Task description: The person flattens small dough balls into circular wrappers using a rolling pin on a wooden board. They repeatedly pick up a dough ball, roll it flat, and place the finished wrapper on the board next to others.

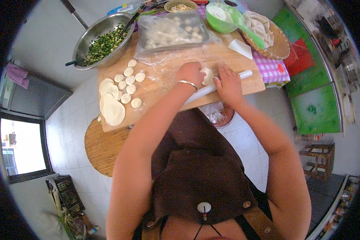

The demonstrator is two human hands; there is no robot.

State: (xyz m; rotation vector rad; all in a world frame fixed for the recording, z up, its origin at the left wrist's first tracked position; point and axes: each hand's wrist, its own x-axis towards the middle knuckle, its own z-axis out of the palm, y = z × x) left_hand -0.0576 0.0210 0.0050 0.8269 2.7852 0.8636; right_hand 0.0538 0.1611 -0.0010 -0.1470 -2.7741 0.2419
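Note:
On the wooden board (168, 78) a white rolling pin (202, 92) lies slantwise near the front edge. My right hand (229, 82) rests flat over it, fingers extended. With its fingers curled, my left hand (190, 75) holds the left edge of a pale dough round (207, 76), which lies just beyond the pin, between both hands. Several small floured dough discs (130, 79) sit on the board's left part. Beside them, overlapping rolled wrappers (114, 112) lie at the left front corner. A steel bowl of chopped green filling (103, 48) stands at the back left, with utensils in it.
A plastic-covered tray of dough pieces (172, 31) stands at the board's back. Behind its right end are a green bowl of flour (222, 18) and a woven basket with cloth (280, 45). A white scraper-like sheet (240, 49) lies at the right. Below left is a round slatted stool (105, 147).

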